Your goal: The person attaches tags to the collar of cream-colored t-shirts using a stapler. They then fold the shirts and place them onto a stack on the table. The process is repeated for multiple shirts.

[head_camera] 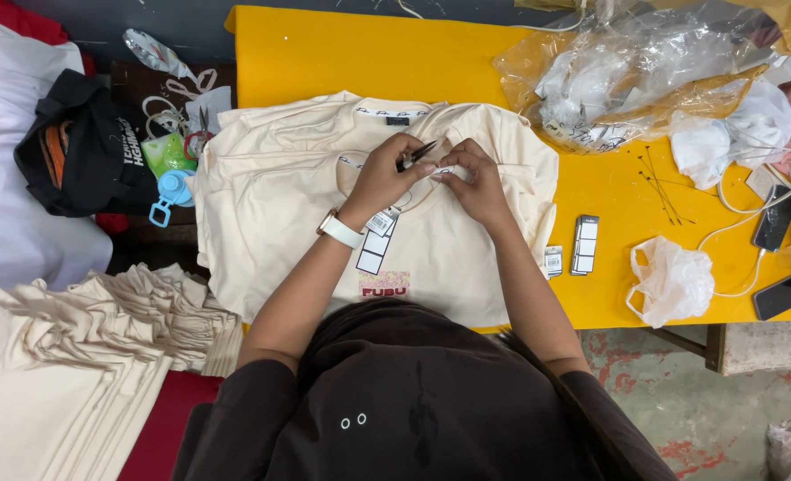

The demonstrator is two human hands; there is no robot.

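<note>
Bare yellow tabletop (342, 53) open beyond the cream T-shirt stack (270, 178). To the right, crowded: crumpled plastic bags (627, 80), black tag pins (658, 183), label cards (584, 245), small white bag (672, 281), phones (780, 294). Leftward blocked by black bag (83, 151), blue bottle (171, 191), folded shirt pile (83, 356).
</note>
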